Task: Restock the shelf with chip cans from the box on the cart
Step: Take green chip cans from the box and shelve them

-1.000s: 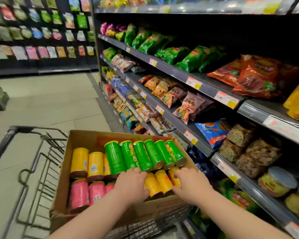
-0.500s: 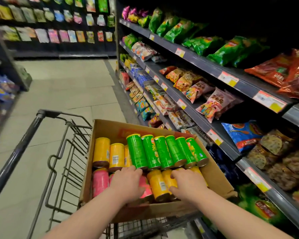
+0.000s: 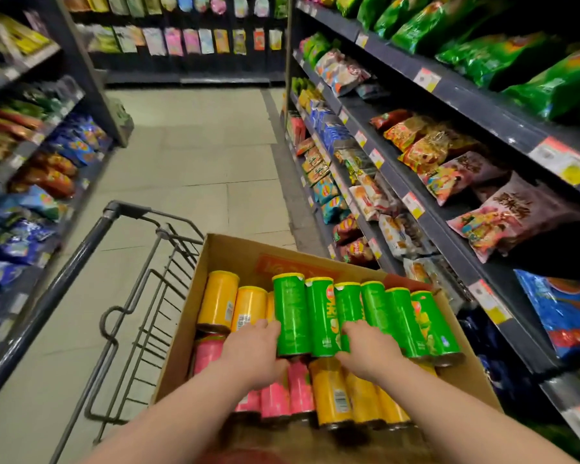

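An open cardboard box (image 3: 230, 254) rides on the cart and holds chip cans lying on their sides. A row of several green cans (image 3: 322, 318) lies on top at the back, yellow cans (image 3: 218, 301) to their left, pink cans (image 3: 275, 396) and more yellow cans (image 3: 332, 393) in the near row. My left hand (image 3: 253, 358) grips the leftmost green can (image 3: 290, 313), fingers along its left side and thumb under its near end. My right hand (image 3: 369, 349) lies curled over the third green can (image 3: 347, 301). The shelf (image 3: 442, 229) runs along the right.
The cart's dark handle bar (image 3: 64, 279) and wire frame (image 3: 141, 316) stand left of the box. Snack bags fill the right-hand shelves (image 3: 429, 152), the shelves on the left (image 3: 47, 162) and the far wall. A tiled aisle floor (image 3: 195, 155) stretches ahead.
Both hands moved forward from the yellow and pink cans in the near row onto the green cans. The view swung left, showing more of the aisle and the left shelves.
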A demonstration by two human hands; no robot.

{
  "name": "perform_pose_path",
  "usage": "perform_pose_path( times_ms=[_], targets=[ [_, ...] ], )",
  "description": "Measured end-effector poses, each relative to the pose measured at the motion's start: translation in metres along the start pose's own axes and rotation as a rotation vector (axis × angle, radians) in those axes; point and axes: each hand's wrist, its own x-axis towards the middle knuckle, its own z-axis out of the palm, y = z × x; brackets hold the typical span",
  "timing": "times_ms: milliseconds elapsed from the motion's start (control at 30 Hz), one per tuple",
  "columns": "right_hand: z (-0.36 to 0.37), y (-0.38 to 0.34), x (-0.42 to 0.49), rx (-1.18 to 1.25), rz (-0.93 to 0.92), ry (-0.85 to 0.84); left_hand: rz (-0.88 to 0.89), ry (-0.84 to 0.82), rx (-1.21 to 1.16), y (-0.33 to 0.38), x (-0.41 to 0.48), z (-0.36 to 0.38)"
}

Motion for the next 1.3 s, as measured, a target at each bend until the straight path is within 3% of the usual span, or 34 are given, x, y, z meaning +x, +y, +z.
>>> perform_pose_path(
  times_ms=[300, 533, 833, 1100, 1300],
  targets=[
    [0.008, 0.007, 0.060, 0.169, -0.009, -0.101, -0.149, -0.084, -0.232, 0.004, 0.054, 0.006],
    [0.020, 0.000, 0.076, 0.404, 0.091, -0.080, -0.422, -0.145, -0.936, 0.003, 0.084, 0.028],
    [0.022, -0.007, 0.087, 0.452, 0.121, -0.041, -0.526, -0.091, -1.057, -0.009, 0.098, 0.069],
    [0.028, -0.017, 0.093, 0.475, 0.193, -0.067, -0.535, -0.052, -1.215, -0.003, 0.086, 0.054],
    [0.032, -0.022, 0.089, 0.715, 0.272, -0.038, -0.515, -0.057, -1.286, -0.006, 0.074, 0.049]
  ],
)
